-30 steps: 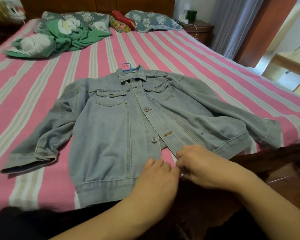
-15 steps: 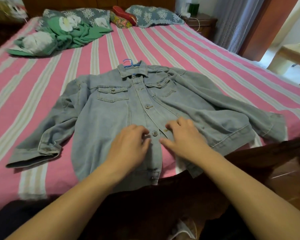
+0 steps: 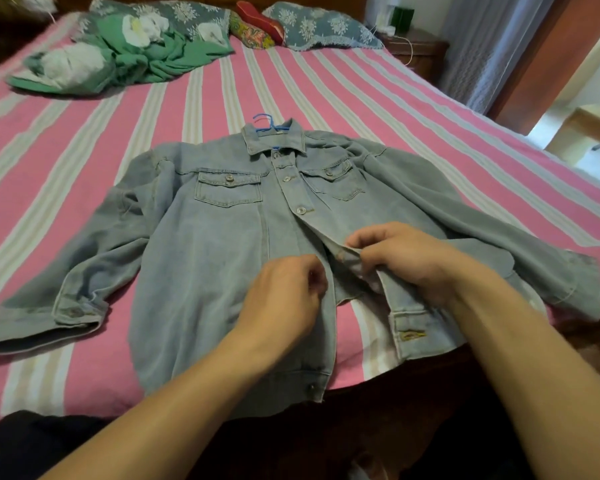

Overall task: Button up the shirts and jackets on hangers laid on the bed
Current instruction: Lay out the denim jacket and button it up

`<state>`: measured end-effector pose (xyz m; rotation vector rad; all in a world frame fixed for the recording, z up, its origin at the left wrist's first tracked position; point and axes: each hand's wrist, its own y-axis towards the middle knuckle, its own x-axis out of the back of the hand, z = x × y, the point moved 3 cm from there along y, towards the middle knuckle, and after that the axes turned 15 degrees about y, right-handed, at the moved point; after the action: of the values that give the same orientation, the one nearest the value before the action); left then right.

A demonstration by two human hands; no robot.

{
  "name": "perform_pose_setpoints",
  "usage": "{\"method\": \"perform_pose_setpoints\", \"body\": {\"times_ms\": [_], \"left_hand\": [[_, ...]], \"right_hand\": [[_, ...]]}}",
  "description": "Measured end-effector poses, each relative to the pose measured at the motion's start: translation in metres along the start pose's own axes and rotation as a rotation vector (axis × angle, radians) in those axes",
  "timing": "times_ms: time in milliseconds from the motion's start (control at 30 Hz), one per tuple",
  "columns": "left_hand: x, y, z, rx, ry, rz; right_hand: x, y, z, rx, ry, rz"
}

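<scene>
A light blue denim jacket [image 3: 201, 258] lies face up on the pink striped bed [image 3: 326, 91], on a blue hanger [image 3: 265, 124] whose hook shows above the collar. The upper buttons are fastened; the lower front gapes open. My right hand [image 3: 409, 261] pinches and lifts the edge of the buttonhole placket at mid front. My left hand [image 3: 284, 299] has its fingers curled at the button-side edge, over the spot where a button sits; the button itself is hidden. The hem button [image 3: 311, 387] and hem buttonhole [image 3: 411, 336] lie apart.
A crumpled green and white cloth [image 3: 118, 57] lies at the bed's far left, with pillows [image 3: 319, 27] along the headboard. A wooden nightstand [image 3: 416, 53] stands at the far right. The dark wooden footboard [image 3: 378, 410] runs under my forearms.
Both hands moved up from the hem to the mid front. My right hand has taken hold of the buttonhole edge and raised it; my left hand's fingers curled at the button side.
</scene>
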<state>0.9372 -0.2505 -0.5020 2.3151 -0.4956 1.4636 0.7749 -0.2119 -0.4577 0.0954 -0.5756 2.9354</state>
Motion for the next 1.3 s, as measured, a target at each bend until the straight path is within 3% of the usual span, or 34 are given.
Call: {"method": "perform_pose_setpoints", "body": {"times_ms": [133,267,367,800,933,1067,1200,1300], "left_hand": [[0.0,-0.001,-0.003,0.02,0.037,0.016],[-0.013,0.002,0.002,0.403,-0.795,0.216],[-0.014,0.0,0.0,0.492,-1.017,0.21],[-0.016,0.0,0.001,0.575,-1.062,0.161],[-0.012,0.003,-0.004,0.558,-1.086,0.215],[-0.015,0.005,0.0,0.592,-0.999,0.14],[-0.017,0.005,0.003,0.612,-0.987,0.106],[-0.015,0.006,0.002,0.626,-1.036,0.1]], "right_hand": [[-0.011,0.011,-0.012,0.003,-0.118,0.079],[-0.009,0.016,-0.016,0.092,-0.198,0.056],[-0.01,0.017,-0.017,0.091,-0.168,0.044],[-0.016,0.002,-0.021,-0.053,-0.1,0.166],[-0.017,0.001,-0.026,-0.037,-0.095,0.19],[-0.016,0.004,-0.031,-0.021,-0.071,0.179],[-0.018,0.008,-0.032,0.077,-0.142,0.103],[-0.014,0.015,-0.024,0.376,-0.352,-0.053]]}}
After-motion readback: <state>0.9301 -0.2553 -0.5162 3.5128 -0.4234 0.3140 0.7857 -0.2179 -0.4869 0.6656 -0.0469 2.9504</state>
